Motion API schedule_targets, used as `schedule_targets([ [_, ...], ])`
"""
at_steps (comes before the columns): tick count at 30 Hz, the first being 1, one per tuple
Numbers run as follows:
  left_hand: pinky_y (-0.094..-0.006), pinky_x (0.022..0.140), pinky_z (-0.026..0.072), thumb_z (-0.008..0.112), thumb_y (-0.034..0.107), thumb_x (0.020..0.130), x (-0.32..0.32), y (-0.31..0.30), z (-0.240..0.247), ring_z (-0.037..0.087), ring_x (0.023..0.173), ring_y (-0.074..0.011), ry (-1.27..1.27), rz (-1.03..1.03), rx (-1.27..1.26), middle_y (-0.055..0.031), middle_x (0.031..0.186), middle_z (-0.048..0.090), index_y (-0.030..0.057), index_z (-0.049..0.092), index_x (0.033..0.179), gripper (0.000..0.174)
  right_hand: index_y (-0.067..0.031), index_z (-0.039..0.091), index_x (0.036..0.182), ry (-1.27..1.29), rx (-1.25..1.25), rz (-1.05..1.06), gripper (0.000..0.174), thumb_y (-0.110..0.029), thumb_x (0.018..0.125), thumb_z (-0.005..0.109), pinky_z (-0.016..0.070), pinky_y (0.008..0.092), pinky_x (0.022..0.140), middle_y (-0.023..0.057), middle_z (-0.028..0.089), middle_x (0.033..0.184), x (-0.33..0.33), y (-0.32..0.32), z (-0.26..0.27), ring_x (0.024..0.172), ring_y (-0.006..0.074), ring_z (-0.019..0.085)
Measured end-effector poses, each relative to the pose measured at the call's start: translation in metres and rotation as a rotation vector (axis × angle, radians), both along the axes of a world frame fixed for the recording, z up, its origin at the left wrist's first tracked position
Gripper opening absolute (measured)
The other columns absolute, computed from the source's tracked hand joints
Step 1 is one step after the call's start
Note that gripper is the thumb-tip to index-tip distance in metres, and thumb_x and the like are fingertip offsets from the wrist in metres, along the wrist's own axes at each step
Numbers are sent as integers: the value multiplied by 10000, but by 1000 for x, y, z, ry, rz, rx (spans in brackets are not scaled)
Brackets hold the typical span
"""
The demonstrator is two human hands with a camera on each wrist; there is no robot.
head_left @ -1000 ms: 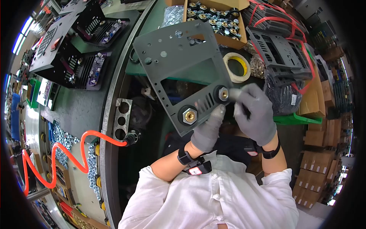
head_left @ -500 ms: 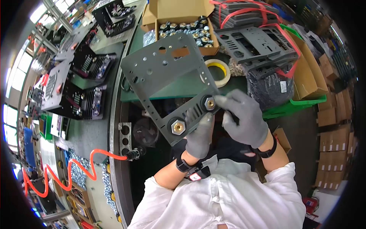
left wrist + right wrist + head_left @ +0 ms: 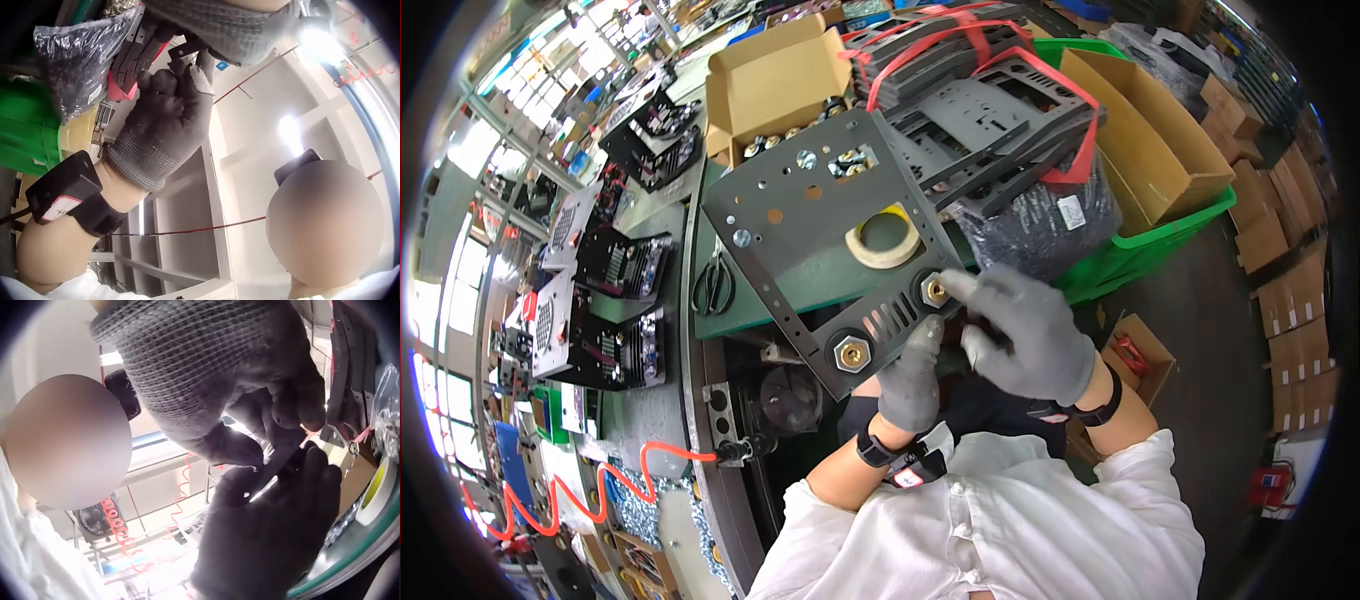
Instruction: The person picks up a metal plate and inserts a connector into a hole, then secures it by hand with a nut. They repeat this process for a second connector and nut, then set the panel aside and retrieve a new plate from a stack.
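Over the near edge of the green worktop point(image 3: 730, 312), I see the grey metal panel point(image 3: 810, 225) held up in the air and tilted, with its far edge reaching toward the cardboard box point(image 3: 765, 85) at the back. Its near edge carries two brass sockets in a row that climbs from the left socket point(image 3: 852, 353) to the right socket point(image 3: 935, 290). That line is what matters to me: the right socket sits just beside the right hand point(image 3: 1025, 340), while the left socket lies well apart from it, on the other side of the left hand point(image 3: 908, 378). The left hand grips the panel's near edge between the two sockets, thumb on the face and fingers hidden behind. The right hand stretches its forefinger onto the right socket, the other fingers curled back; whether a thumb pinches the socket from behind I cannot tell, since the wrist views show only gloves crowded together. Through the panel's window a tape roll point(image 3: 883, 238) shows on the worktop.
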State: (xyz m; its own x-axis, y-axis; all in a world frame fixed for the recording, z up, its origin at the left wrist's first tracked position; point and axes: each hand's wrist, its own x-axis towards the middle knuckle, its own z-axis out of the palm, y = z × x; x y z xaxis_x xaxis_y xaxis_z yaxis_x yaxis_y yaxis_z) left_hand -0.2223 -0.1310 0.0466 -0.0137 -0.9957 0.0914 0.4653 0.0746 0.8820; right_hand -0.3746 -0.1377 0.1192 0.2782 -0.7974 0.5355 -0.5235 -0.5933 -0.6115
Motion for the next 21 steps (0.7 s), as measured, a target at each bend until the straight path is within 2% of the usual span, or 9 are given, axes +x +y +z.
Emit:
schedule_targets([
  [3, -369, 961, 432, 503, 80, 907, -4, -11, -6, 546, 1091, -219, -561, 72, -161, -154, 1150, 584, -56, 562, 1097, 241, -78, 650, 1098, 146, 94, 221, 370, -126, 731, 662, 519, 354, 622, 105, 605, 900, -35, 10, -8, 709, 265, 630],
  [6, -337, 912, 453, 520, 148, 890, -33, -8, 29, 558, 1025, -192, -22, -166, -91, -118, 1120, 587, -46, 502, 1176, 346, -92, 616, 1175, 297, -349, -143, 455, -228, 745, 673, 457, 426, 885, 80, 583, 1044, -33, 14, 6, 1025, 278, 571],
  [7, -333, 775, 494, 587, 106, 889, -32, -20, 23, 573, 902, -189, -297, -213, -206, -101, 1018, 579, -7, 557, 1084, 228, -92, 616, 1175, 313, -358, -177, 455, -228, 745, 673, 457, 426, 885, 80, 583, 1044, -43, 12, 6, 1025, 278, 571],
  [9, -329, 798, 493, 602, 91, 890, -46, -26, 44, 578, 932, -187, -59, -591, -85, -112, 1044, 590, -5, 563, 1090, 226, -74, 552, 1272, 478, -443, -247, 573, -323, 769, 666, 429, 426, 914, 103, 572, 1085, -60, 0, 7, 1070, 289, 542],
  [11, -313, 938, 464, 710, 195, 853, -61, -36, 48, 571, 1071, -178, -391, -697, -120, -99, 1198, 578, -43, 417, 1350, 624, -44, 514, 1311, 437, -523, -345, 656, -402, 778, 652, 433, 450, 882, 128, 560, 1071, -94, -16, -5, 1014, 313, 559],
  [13, -327, 970, 449, 724, 218, 849, -74, -36, 66, 574, 1074, -193, -520, -513, -444, -102, 1215, 575, -24, 411, 1374, 657, -95, 550, 1281, 311, -440, -503, 527, -362, 835, 633, 474, 425, 820, 145, 597, 1087, -126, -26, 8, 927, 326, 590],
  [16, -320, 971, 444, 716, 219, 857, -65, -35, 60, 575, 1076, -188, -515, -571, -417, -106, 1201, 579, -22, 445, 1356, 616, -77, 546, 1264, 85, -411, -681, 431, -299, 898, 598, 496, 428, 836, 194, 625, 1140, -202, -75, 5, 1009, 376, 613],
  [18, -304, 934, 464, 689, 193, 875, -59, -34, 50, 585, 1044, -166, -500, -684, -332, -104, 1177, 587, -27, 494, 1309, 524, -50, 561, 1248, 71, -80, -876, 432, -295, 897, 614, 490, 405, 835, 207, 643, 1080, -266, -108, 8, 964, 372, 624],
  [21, -295, 890, 484, 682, 180, 881, -52, -26, 46, 594, 987, -156, -657, -665, -334, -89, 1123, 593, -29, 510, 1287, 487, -93, 641, 1181, 227, 37, -806, 413, -397, 906, 593, 477, 400, 814, 165, 665, 1075, -371, -157, -14, 949, 335, 632],
])
